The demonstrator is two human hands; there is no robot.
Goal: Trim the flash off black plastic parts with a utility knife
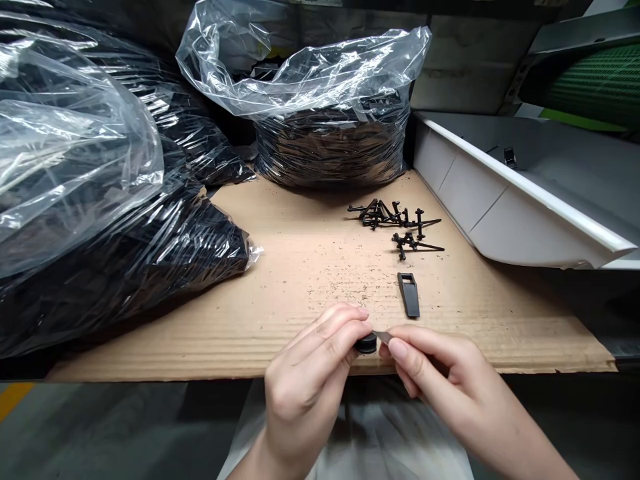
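Note:
My left hand (313, 363) is closed in a pinch on a small round black plastic part (367, 344) just above the front edge of the cardboard sheet (280, 280). Facing it, my right hand (425, 367) pinches a thin dark strip (383, 336) whose tip meets the round part. A flat black wedge-shaped piece (409, 294) lies on the cardboard just beyond my hands. Farther back lies a loose pile of thin black sprue pieces (395, 223).
Clear plastic bags full of black parts stand at the left (100, 220) and at the back middle (330, 133). A white tray or chute (525, 207) borders the cardboard on the right, with a green roller (595, 83) behind it. A white bag (380, 433) hangs below the edge.

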